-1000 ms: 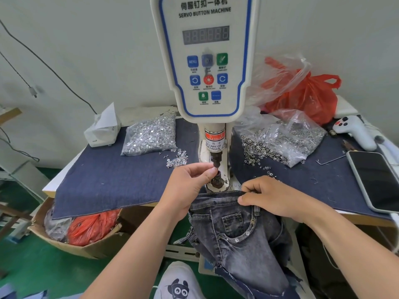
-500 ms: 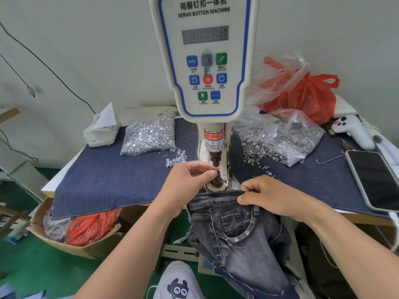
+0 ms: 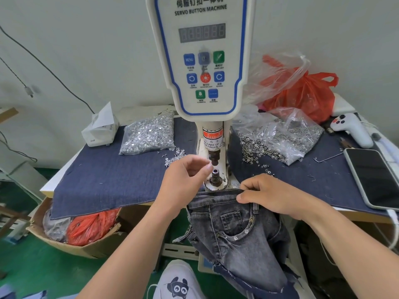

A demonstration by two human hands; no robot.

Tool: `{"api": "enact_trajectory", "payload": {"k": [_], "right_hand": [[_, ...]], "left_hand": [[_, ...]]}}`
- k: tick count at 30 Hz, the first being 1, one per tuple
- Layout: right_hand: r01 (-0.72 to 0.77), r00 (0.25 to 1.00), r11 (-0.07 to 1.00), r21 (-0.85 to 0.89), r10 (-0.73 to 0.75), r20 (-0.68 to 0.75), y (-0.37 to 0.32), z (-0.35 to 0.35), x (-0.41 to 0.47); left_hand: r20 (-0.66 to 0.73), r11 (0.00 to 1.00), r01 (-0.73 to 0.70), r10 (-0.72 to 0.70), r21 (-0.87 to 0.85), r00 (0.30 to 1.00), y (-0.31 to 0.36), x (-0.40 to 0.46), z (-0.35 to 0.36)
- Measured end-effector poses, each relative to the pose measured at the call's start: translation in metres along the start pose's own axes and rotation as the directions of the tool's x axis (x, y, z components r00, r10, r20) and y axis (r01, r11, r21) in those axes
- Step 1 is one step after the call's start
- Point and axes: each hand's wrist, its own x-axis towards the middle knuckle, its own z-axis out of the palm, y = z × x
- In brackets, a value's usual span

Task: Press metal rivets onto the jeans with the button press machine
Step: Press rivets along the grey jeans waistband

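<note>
Head view, looking down at a button press machine (image 3: 203,61) standing on a counter (image 3: 121,180) covered with dark blue denim cloth. Left hand (image 3: 185,180) hovers just left of the lower die (image 3: 216,176), fingers loosely curled, thumb and forefinger close together near the gap under the upper punch (image 3: 214,157); cannot tell if it pinches a rivet, nothing visible between the fingertips. Right hand (image 3: 272,197) grips the waistband of the jeans (image 3: 237,229), fingers curled over the top edge, thumb pressed on the front. Jeans are grey washed denim, waistband lying at the counter's front edge just below the die, the rest hanging down off the counter. Several small metal rivets already show along the pocket edge (image 3: 246,230).

Left of the machine: clear bag of silver rivet parts (image 3: 149,135), a few loose ones (image 3: 174,156) near the left hand, white tissue box (image 3: 100,128) further left. Right of the machine: open clear bag of ring-shaped metal parts (image 3: 278,137), some spilled on the cloth. Red plastic bag (image 3: 302,91) behind it. White handheld controller (image 3: 352,128) and a phone (image 3: 375,178), screen dark, at far right. Cardboard box (image 3: 71,244) with red plastic on the floor under the counter's left side. Panda-print shoe or slipper (image 3: 179,283) at bottom centre.
</note>
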Motion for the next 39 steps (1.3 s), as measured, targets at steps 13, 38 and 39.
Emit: {"api": "enact_trajectory", "payload": {"k": [13,38,39], "right_hand": [[0.094,0.966,0.964,0.25,-0.149,0.209,-0.024,0.005,-0.016],[-0.065,0.975,0.907,0.417,0.148,-0.168,-0.015,-0.002,0.029],[-0.07,0.971,0.911,0.406,0.156,-0.183,-0.016,-0.001,0.032]], "left_hand": [[0.531,0.95,-0.155,-0.013,0.27,0.847,-0.001,-0.044,-0.014],[0.154,0.988,0.15,-0.152,0.021,0.976,-0.018,0.013,-0.005],[0.16,0.987,0.163,-0.163,0.014,0.974,-0.02,0.014,-0.006]]}}
